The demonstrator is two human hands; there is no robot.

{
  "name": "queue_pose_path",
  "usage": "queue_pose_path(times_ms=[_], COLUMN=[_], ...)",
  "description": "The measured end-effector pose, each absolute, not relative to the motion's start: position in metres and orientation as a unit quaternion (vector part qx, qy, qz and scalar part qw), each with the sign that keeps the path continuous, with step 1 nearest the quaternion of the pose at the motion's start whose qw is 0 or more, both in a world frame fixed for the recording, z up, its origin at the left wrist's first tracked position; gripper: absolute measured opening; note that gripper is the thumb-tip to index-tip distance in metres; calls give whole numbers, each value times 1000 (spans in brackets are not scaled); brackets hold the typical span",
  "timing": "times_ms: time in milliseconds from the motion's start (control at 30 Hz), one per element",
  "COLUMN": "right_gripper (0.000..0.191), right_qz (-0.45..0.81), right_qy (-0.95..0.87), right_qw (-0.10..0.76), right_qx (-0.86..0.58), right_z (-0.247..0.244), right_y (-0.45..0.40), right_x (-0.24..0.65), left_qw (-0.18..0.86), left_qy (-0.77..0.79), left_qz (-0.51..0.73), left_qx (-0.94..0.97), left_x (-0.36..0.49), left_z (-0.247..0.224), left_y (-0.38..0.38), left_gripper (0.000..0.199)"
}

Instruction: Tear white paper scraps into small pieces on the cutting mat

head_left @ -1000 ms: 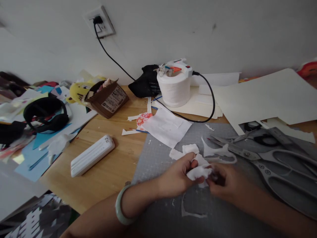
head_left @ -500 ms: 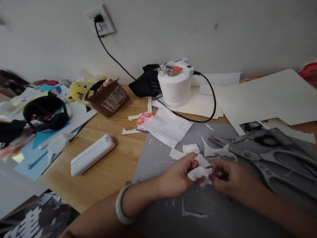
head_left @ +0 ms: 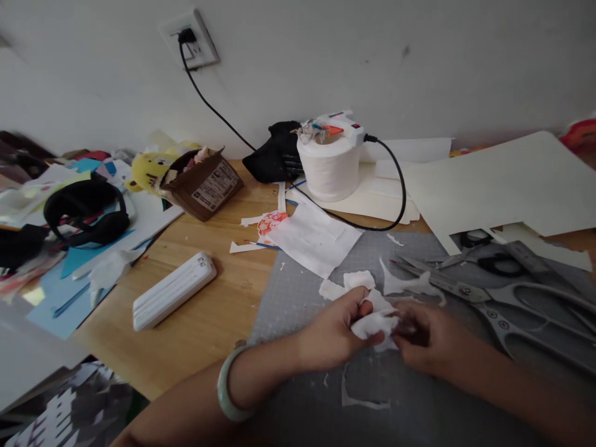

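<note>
A crumpled white piece of cloth or paper (head_left: 376, 325) is pinched in my left hand (head_left: 333, 329), above the grey cutting mat (head_left: 298, 323). Bent fingers of my right hand (head_left: 431, 335) close on the right edge of the same piece; its fingertips are partly dark and blurred. Small white pieces (head_left: 359, 279) lie just behind my left hand. A thin white scrap (head_left: 405, 282) rests behind my right hand, beside large grey-handled scissors (head_left: 470, 292). On the near part of the mat is a curved white offcut (head_left: 361, 400).
Behind the mat stand a white roll (head_left: 329, 167) with a black cord and a white sheet (head_left: 316, 239). Leftward are a white power strip-like block (head_left: 174, 290), a brown box (head_left: 202, 186) and a black headset (head_left: 86, 214). Cream card (head_left: 503, 180) lies at the right.
Both hands hold nearly the same place. The fingers of my right hand have shifted slightly at the edge of the white piece.
</note>
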State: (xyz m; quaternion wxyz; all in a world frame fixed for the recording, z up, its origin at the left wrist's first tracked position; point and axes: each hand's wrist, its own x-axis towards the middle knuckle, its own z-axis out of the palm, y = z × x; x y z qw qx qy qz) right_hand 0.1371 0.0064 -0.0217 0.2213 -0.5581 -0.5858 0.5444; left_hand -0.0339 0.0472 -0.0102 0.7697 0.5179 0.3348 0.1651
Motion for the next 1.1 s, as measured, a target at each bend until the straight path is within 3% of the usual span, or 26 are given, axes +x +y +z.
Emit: queue_pose_path(times_ms=[400, 567, 767, 967, 1100], right_gripper=[7, 7, 5, 7, 5], right_qz=[558, 620, 571, 645, 594], right_qy=[-587, -528, -581, -509, -545], right_qw=[196, 182, 197, 172, 216], right_qx=[-553, -551, -546, -543, -551], right_z=[-21, -17, -15, -10, -10], right_y=[7, 11, 11, 14, 12], right_x=[139, 143, 140, 143, 135], left_qw=[746, 738, 735, 732, 738], left_qy=[340, 347, 348, 340, 332], left_qz=[160, 154, 155, 160, 163], left_qx=[549, 558, 561, 569, 564], left_x=[-35, -35, -34, -35, -35], left_z=[-13, -10, -9, -10, -13], left_y=[47, 47, 47, 47, 47], left_gripper=[29, 27, 29, 26, 31])
